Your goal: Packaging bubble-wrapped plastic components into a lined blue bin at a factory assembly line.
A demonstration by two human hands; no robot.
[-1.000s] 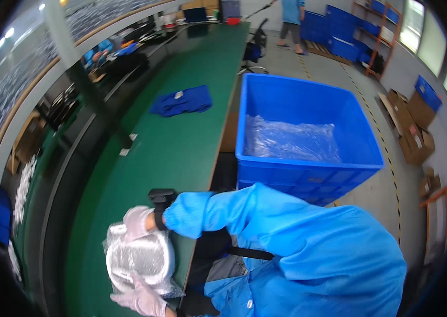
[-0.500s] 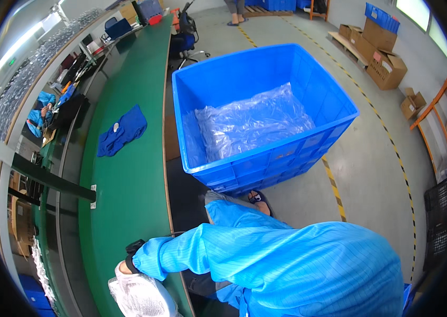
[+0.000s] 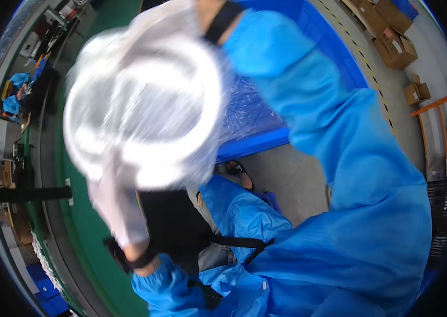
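A white, round, ring-like item (image 3: 202, 132) in clear plastic wrap is held up close to the camera, over the bench edge. Motion blurs it, so I cannot make out its exact kind. My right hand (image 3: 162, 26), in a white glove, grips its upper edge, the arm reaching across from the right. From below, my left hand (image 3: 120, 203), also gloved in white, holds its lower edge. Both hands' fingertips are blurred or partly hidden against the wrap. Dark bands circle both wrists.
The green bench (image 3: 88, 248) runs along my left. A large blue bin (image 3: 257, 140) with clear plastic bags (image 3: 247, 108) inside stands ahead, partly behind my right arm. Cardboard boxes (image 3: 395, 50) sit by the right wall. Across the bench is another person's blue sleeve (image 3: 11, 105).
The white wrapped item has risen from low over the bench to near the camera. Both gloved hands now show on it. The blue cloth on the bench is now hidden.
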